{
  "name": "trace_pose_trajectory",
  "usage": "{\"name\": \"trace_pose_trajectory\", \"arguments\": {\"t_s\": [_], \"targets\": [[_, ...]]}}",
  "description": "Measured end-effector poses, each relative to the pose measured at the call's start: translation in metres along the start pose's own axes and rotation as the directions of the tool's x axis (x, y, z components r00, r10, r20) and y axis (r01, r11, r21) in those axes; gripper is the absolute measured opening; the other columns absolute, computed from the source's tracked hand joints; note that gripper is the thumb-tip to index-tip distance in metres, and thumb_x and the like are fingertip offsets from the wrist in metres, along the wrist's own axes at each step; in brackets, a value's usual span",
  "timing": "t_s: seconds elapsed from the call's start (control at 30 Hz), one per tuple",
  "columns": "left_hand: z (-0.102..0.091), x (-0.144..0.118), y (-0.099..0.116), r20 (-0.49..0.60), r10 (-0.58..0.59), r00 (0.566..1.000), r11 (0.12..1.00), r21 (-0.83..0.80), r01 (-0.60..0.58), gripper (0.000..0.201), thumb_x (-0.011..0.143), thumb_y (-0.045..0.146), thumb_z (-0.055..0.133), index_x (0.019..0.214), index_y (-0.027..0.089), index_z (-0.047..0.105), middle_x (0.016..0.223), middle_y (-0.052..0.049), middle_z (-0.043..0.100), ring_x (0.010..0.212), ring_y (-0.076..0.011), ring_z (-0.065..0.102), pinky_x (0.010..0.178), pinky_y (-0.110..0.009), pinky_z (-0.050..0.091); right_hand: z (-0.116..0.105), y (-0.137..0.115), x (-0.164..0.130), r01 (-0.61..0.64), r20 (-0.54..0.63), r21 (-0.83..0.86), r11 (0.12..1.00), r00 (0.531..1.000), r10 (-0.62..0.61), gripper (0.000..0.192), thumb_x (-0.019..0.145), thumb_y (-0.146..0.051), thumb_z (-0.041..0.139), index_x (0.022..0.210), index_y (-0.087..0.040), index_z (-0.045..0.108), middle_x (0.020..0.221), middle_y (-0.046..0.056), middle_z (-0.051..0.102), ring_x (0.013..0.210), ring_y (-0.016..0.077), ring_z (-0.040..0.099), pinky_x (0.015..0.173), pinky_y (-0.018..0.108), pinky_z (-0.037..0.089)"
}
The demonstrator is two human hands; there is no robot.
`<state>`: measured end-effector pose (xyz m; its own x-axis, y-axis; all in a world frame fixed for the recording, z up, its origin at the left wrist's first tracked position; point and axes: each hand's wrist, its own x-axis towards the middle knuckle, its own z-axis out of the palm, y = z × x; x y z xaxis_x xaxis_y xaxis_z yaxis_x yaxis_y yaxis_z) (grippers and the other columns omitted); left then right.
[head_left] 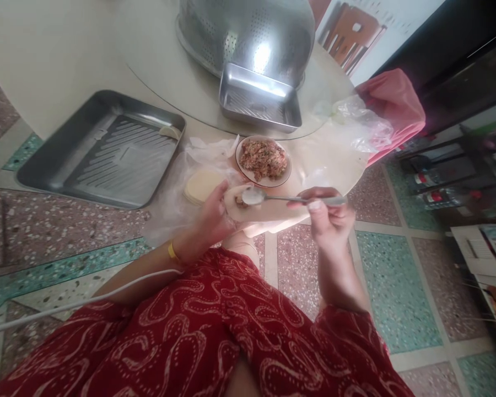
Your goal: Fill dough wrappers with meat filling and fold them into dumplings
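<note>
My left hand (215,218) holds a round dumpling wrapper (230,205) with a small lump of minced filling (241,199) on it. In my right hand (328,215) is a metal spoon (283,198), gripped by its handle. The spoon's bowl lies over the filling on the wrapper. Just beyond stands a bowl of minced filling (263,160). A stack of pale wrappers (201,186) rests on a plastic bag (169,193) beside my left hand. One folded dumpling (170,132) sits in the far right corner of a large metal tray (126,196).
A smaller metal tray (260,118) leans near a large perforated metal colander (248,33) on the glass turntable. Clear plastic (366,124) and a pink bag (400,105) hang at the table's right edge. A white cable (82,303) crosses my left forearm.
</note>
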<state>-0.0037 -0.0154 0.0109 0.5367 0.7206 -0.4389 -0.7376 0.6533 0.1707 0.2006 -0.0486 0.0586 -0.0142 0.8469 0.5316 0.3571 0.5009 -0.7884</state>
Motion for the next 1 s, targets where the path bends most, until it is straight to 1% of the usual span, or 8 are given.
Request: {"name": "trace_pose_trajectory", "arguments": {"t_s": [0.07,0.13,0.23,0.37,0.53,0.7,0.83,1.0], "targets": [[0.002,0.0,0.0,0.005,0.027,1.0,1.0,0.015,-0.027,0.055,0.105,0.044,0.025,0.122,0.008,0.063,0.088,-0.011,0.077,0.089,-0.021,0.075,0.084,-0.032,0.06,0.0,0.005,0.002,-0.083,-0.159,0.098,0.992,0.982,0.098,0.025,0.088,-0.045,0.068,0.074,-0.025,0.065,0.074,-0.003,0.074,0.057,0.0116,0.07,0.052,0.028,0.057],[0.003,0.0,-0.001,0.024,0.054,0.998,0.998,0.021,-0.054,0.055,0.105,0.043,0.024,0.117,0.009,0.066,0.088,-0.01,0.077,0.091,-0.0195,0.074,0.088,-0.03,0.059,0.001,0.012,0.006,-0.178,-0.235,0.222,0.959,0.944,0.23,0.03,0.087,-0.049,0.068,0.071,-0.024,0.062,0.066,-0.004,0.072,0.051,0.0105,0.066,0.052,0.028,0.055],[0.002,0.001,-0.004,0.057,0.069,0.996,0.997,0.03,-0.071,0.053,0.104,0.043,0.027,0.11,0.011,0.068,0.093,-0.01,0.078,0.097,-0.019,0.074,0.093,-0.03,0.057,0.004,0.022,0.009,-0.314,-0.211,0.324,0.892,0.896,0.392,0.032,0.084,-0.055,0.067,0.074,-0.025,0.061,0.057,-0.005,0.069,0.047,0.0109,0.063,0.051,0.029,0.053],[0.0,0.002,-0.007,0.071,0.067,0.995,0.996,0.046,-0.071,0.052,0.103,0.045,0.03,0.107,0.011,0.07,0.099,-0.011,0.078,0.108,-0.0221,0.071,0.099,-0.033,0.054,0.01,0.032,0.006,-0.409,-0.159,0.366,0.836,0.858,0.489,0.036,0.077,-0.06,0.071,0.075,-0.026,0.061,0.054,-0.006,0.068,0.046,0.0116,0.062,0.051,0.029,0.053],[0.003,-0.001,-0.006,0.063,0.07,0.996,0.996,0.043,-0.073,0.051,0.103,0.043,0.031,0.114,0.011,0.069,0.105,-0.013,0.076,0.116,-0.025,0.067,0.103,-0.037,0.052,0.012,0.042,0.006,-0.443,-0.155,0.361,0.821,0.84,0.521,0.038,0.078,-0.063,0.068,0.075,-0.026,0.06,0.054,-0.005,0.066,0.046,0.0118,0.06,0.051,0.029,0.052],[0.006,-0.003,-0.004,0.045,0.046,0.998,0.998,0.036,-0.047,0.055,0.104,0.046,0.028,0.123,0.011,0.065,0.103,-0.012,0.077,0.114,-0.026,0.068,0.102,-0.039,0.053,0.01,0.048,0.008,-0.4,-0.191,0.353,0.846,0.854,0.484,0.036,0.085,-0.06,0.063,0.076,-0.025,0.059,0.058,-0.004,0.069,0.049,0.0114,0.062,0.051,0.028,0.051],[0.007,-0.004,-0.004,0.05,0.068,0.996,0.996,0.049,-0.071,0.054,0.104,0.043,0.028,0.124,0.008,0.065,0.107,-0.014,0.076,0.116,-0.0265,0.067,0.103,-0.039,0.052,0.014,0.048,0.006,-0.406,-0.139,0.374,0.834,0.865,0.483,0.034,0.087,-0.057,0.063,0.075,-0.025,0.06,0.053,-0.005,0.066,0.047,0.0116,0.061,0.051,0.028,0.051],[0.008,-0.003,-0.004,0.05,0.053,0.997,0.998,0.026,-0.054,0.054,0.104,0.044,0.028,0.121,0.01,0.066,0.108,-0.013,0.076,0.116,-0.0243,0.068,0.103,-0.036,0.052,0.015,0.046,0.006,-0.386,-0.179,0.359,0.85,0.865,0.469,0.035,0.086,-0.059,0.061,0.076,-0.025,0.058,0.056,-0.005,0.067,0.049,0.0112,0.062,0.052,0.028,0.051]]}}
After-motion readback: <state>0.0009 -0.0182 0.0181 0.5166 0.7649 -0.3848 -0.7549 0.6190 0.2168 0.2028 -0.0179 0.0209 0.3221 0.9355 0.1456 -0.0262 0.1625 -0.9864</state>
